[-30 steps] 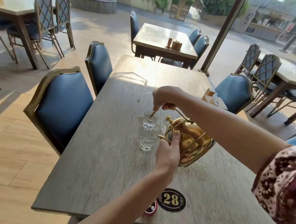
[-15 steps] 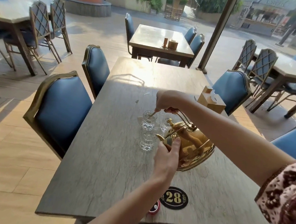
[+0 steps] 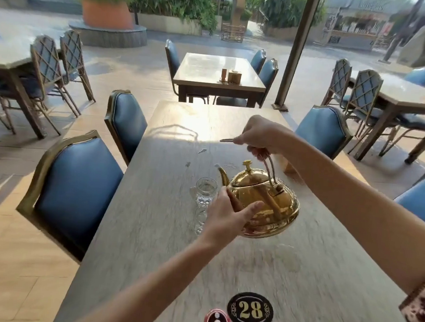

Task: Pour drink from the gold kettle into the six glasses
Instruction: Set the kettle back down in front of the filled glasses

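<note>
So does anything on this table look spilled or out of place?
A few small wet-looking marks lie on the table beyond the kettle spout, possibly drips. The glasses are too blurred to judge. The kettle is off the table, held by both hands, right and left.

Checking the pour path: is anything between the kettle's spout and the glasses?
Nothing visible. The kettle hangs from the right hand, left hand steadying its side; its spout sits just right of the nearest glass, open air between. Other glasses are blurred.

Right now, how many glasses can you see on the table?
2: one glass left of the kettle spout, a blurred nearer glass beside the left hand. Others may hide behind the gold kettle.
</note>
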